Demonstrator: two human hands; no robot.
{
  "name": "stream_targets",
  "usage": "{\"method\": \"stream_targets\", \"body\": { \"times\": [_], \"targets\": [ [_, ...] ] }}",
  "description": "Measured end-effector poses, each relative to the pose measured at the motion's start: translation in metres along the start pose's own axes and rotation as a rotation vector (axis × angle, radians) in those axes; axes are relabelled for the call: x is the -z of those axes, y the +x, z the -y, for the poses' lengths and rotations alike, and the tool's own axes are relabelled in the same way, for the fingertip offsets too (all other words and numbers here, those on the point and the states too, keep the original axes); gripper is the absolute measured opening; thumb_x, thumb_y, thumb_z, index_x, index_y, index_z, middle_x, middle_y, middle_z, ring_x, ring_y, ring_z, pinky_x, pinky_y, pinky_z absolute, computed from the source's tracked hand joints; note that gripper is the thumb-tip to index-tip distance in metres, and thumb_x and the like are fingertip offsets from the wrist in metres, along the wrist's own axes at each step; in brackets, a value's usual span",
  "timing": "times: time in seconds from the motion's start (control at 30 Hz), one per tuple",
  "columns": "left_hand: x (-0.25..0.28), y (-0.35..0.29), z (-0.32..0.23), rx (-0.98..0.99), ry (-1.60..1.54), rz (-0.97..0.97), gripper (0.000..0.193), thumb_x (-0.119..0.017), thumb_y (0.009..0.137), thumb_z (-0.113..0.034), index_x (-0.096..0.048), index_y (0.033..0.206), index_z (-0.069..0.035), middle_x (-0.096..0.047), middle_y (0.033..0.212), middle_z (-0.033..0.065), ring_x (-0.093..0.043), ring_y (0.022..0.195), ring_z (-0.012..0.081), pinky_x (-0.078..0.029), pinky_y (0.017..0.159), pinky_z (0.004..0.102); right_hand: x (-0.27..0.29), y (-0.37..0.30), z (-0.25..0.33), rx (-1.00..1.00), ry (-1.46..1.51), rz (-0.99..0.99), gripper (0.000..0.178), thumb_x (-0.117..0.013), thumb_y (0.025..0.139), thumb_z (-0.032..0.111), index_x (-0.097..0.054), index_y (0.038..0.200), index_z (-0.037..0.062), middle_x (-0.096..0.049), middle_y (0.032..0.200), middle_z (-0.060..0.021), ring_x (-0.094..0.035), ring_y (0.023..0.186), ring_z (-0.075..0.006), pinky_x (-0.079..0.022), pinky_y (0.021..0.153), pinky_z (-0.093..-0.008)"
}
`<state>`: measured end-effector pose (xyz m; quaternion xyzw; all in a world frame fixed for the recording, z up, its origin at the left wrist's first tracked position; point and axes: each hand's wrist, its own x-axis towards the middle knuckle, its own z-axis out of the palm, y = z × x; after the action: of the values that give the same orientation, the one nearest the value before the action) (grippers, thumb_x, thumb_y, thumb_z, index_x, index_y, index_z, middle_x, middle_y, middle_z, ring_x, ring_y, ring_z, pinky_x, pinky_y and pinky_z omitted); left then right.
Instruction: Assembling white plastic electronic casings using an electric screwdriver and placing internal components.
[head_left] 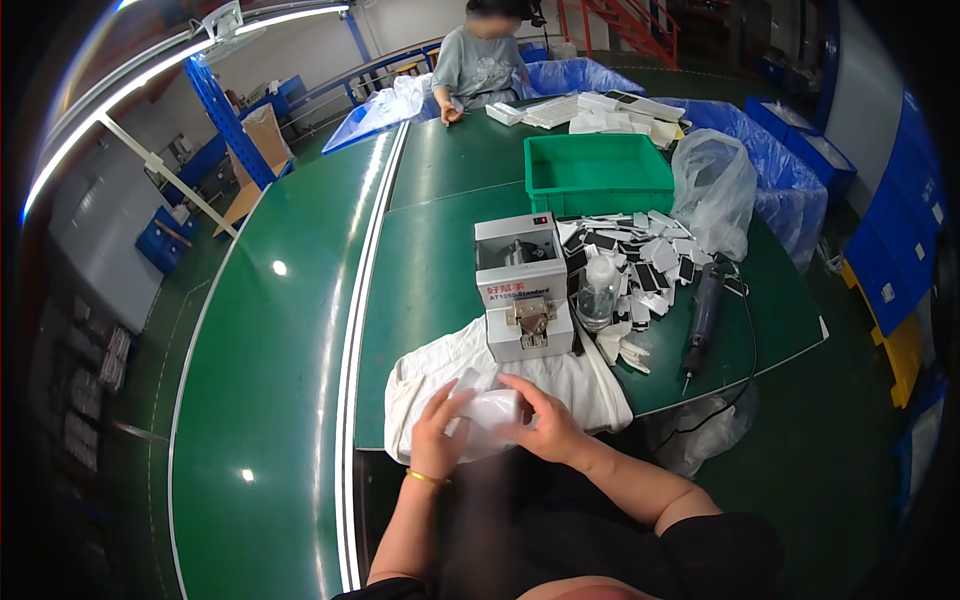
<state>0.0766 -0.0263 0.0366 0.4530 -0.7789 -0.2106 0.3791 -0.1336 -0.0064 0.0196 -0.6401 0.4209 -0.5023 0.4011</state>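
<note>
Over the white cloth (415,385) at the table's near edge, both hands are at a glossy white box-shaped piece (492,408), blurred, its exact kind unclear. My right hand (548,425) grips its right end between thumb and fingers. My left hand (437,438), with a yellow bracelet at the wrist, has its fingers curled around the left side. A translucent whitish part (474,381) shows at the far side of the piece, between the fingertips. Just beyond stands a grey bench machine (515,285) with a clear window and a metal clamp at its front.
Right of the machine lie a clear bottle (600,292), a heap of white and black flat pieces (655,262) and a corded electric screwdriver (703,322). Behind are a green crate (598,188) and a plastic bag (714,185). Across the table stands another person (480,65).
</note>
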Motion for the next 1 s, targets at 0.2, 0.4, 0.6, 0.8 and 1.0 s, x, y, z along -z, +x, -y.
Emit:
{"method": "stream_targets", "body": {
  "times": [0.2, 0.4, 0.6, 0.8, 1.0],
  "targets": [
    [0.039, 0.024, 0.066, 0.306, -0.219, -0.212, 0.043, -0.065, 0.08, 0.01, -0.063, 0.121, -0.002, -0.066, 0.114, 0.0108, -0.066, 0.1, 0.0161, -0.056, 0.082, 0.0293, -0.005, 0.005, -0.014, 0.003, -0.123, 0.051, 0.089, -0.08, 0.076, 0.052, -0.043, 0.143, 0.0065, -0.06, 0.122, -0.0141, -0.064, 0.096, -0.0252, -0.055, 0.083, -0.0364],
    [0.132, 0.083, 0.212, 0.417, 0.117, -0.667, 0.041, -0.076, 0.081, -0.012, -0.058, 0.115, 0.003, -0.066, 0.102, 0.0111, -0.065, 0.086, 0.018, -0.054, 0.078, 0.0314, -0.009, 0.008, -0.014, 0.241, -0.354, 0.053, 0.061, -0.076, 0.079, 0.051, -0.065, 0.117, 0.0042, -0.061, 0.118, -0.0133, -0.063, 0.103, -0.0297, -0.053, 0.087, -0.0377],
    [0.135, 0.111, 0.275, 0.727, 0.531, -0.51, 0.05, -0.082, 0.072, -0.041, -0.068, 0.101, -0.002, -0.071, 0.103, 0.0154, -0.066, 0.099, 0.0334, -0.051, 0.088, 0.0446, -0.006, 0.008, -0.019, 0.136, -0.255, 0.046, 0.055, -0.076, 0.08, 0.048, -0.067, 0.111, 0.0037, -0.062, 0.117, -0.0116, -0.063, 0.105, -0.0295, -0.052, 0.088, -0.0379],
    [0.135, 0.127, 0.266, 0.883, 0.582, -0.463, 0.061, -0.08, 0.072, -0.05, -0.068, 0.108, -0.003, -0.07, 0.111, 0.0159, -0.063, 0.109, 0.0365, -0.049, 0.095, 0.0471, -0.006, 0.008, -0.018, 0.086, -0.2, 0.045, 0.046, -0.077, 0.082, 0.041, -0.068, 0.109, 0.0037, -0.062, 0.115, -0.0115, -0.063, 0.103, -0.0293, -0.052, 0.087, -0.0373],
    [0.122, 0.11, 0.257, 0.662, 0.641, -0.649, 0.092, -0.081, 0.073, -0.046, -0.043, 0.139, 0.006, -0.055, 0.133, 0.0239, -0.048, 0.128, 0.0391, -0.037, 0.108, 0.0461, -0.007, 0.01, -0.022, 0.164, -0.212, 0.016, 0.037, -0.079, 0.082, 0.028, -0.068, 0.109, 0.0057, -0.062, 0.114, -0.0084, -0.065, 0.091, -0.023, -0.055, 0.072, -0.0316]
  ]
}}
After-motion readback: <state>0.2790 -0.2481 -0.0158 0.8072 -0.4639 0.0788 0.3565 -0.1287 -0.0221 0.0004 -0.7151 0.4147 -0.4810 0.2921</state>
